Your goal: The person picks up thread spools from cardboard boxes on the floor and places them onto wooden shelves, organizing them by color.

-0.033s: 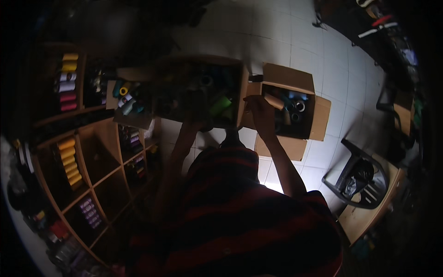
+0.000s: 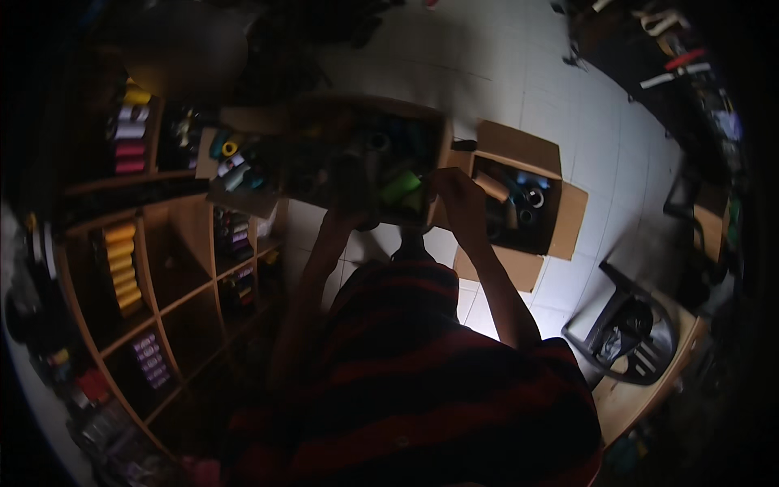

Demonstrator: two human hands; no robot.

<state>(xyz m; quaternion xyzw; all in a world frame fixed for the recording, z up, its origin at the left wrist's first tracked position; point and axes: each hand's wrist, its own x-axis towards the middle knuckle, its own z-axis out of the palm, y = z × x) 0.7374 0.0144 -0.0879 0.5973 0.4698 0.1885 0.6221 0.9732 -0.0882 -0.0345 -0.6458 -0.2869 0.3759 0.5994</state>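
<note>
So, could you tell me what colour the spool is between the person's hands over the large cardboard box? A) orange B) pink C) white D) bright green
D: the spool between the left hand and the right hand is bright green, held over the large cardboard box full of darker spools.

Three open cardboard boxes: a big one (image 2: 369,114), a smaller one (image 2: 519,203) and a small one (image 2: 243,174). One green spool (image 2: 400,187). Two hands (image 2: 349,199) (image 2: 458,195). One wooden shelf unit (image 2: 154,268). One yellow spool stack (image 2: 122,268).
</note>
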